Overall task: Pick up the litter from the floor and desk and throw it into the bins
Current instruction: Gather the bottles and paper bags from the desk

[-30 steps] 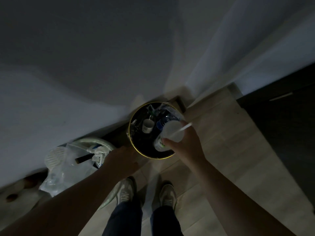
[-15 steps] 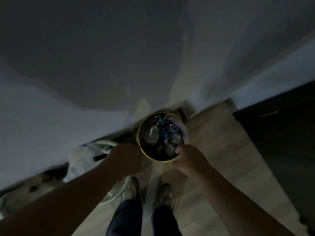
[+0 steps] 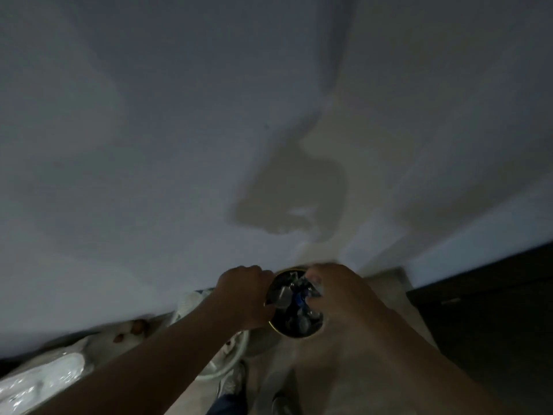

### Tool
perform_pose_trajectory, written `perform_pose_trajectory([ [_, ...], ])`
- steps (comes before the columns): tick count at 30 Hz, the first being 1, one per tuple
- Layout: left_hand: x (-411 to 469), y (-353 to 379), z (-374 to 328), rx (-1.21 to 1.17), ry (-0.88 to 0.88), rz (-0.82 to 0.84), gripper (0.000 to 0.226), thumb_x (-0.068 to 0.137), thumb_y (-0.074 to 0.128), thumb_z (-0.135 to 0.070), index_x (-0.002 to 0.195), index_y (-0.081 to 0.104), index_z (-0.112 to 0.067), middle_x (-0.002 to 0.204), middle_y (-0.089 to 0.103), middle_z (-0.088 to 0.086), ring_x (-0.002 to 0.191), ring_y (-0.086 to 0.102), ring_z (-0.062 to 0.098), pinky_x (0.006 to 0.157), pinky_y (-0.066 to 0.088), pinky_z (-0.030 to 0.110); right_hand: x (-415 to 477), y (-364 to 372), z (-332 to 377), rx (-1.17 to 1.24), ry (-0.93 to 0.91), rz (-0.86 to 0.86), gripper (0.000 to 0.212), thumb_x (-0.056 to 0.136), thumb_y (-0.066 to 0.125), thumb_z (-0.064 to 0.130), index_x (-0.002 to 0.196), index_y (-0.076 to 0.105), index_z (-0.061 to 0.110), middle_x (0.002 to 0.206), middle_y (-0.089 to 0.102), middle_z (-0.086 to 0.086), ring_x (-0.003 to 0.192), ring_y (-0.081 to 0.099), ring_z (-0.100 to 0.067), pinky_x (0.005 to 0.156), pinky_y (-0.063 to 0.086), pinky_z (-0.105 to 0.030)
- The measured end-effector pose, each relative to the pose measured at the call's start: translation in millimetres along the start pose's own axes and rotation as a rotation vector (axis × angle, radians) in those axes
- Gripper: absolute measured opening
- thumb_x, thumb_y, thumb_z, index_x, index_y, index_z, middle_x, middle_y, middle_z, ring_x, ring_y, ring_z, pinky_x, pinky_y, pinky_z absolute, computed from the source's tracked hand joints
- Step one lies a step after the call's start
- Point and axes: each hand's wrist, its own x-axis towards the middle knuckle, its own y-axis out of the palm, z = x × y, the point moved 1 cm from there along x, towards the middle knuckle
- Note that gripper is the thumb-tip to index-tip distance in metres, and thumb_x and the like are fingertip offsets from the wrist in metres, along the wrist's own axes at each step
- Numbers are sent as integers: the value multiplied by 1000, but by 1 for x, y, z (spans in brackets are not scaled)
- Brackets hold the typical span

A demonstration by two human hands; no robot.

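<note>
A round dark bin with a gold rim stands on the floor against the wall. Inside it lies litter: a clear cup, bottles and crumpled plastic. My left hand is closed over the bin's left rim. On the right and far side, my right hand has its fingers curled over the rim by some clear plastic. The picture is dim and blurred, so the exact hold of the fingers is hard to make out.
A white bin with a clear bag stands just left of the dark one, partly behind my left arm. White plastic bags lie at the lower left. A dark cabinet fills the right. My shoes are below the bin.
My right hand let the clear cup with its straw drop into the dark bin, then moved onto the rim. My left hand shifted from beside the bin onto its left rim. The view tilted up.
</note>
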Motion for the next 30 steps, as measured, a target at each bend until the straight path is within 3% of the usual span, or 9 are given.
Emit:
perform_pose_trajectory([
  [6,-105,-59,6,-81,-217,-191,50,86,55,-49,126,51,-21,120,58,1,108,57,21,92,47,31,-40,-81,73,-117,-270,-10,43,85,65,33,126,55,24,119,57,6,109,53,-12,86,41,-22],
  [14,-277,-101,52,-81,-588,-499,44,89,50,-48,127,49,-25,121,57,-4,108,56,18,90,46,31,-82,-130,241,-299,-698,-11,46,84,63,37,128,55,27,126,56,7,113,53,-11,92,42,-24],
  [22,-496,-115,102,-115,-958,-784,47,86,57,-51,128,52,-31,124,58,-11,110,58,12,92,47,26,-161,-95,464,-325,-1130,-69,45,81,64,38,124,57,29,122,58,8,110,55,-10,89,42,-24],
  [26,-612,-108,116,-62,-1113,-825,40,85,58,-47,119,58,-26,118,61,-7,104,61,14,88,50,30,-223,-65,568,-265,-1297,-106,47,82,64,37,127,56,27,125,58,7,110,55,-10,86,41,-22],
  [30,-724,-85,126,-22,-1227,-884,45,85,59,-49,126,54,-31,120,59,-9,107,59,10,90,50,27,-290,-22,654,-210,-1440,-98,48,84,65,39,130,55,28,127,57,9,113,54,-7,89,40,-20],
])
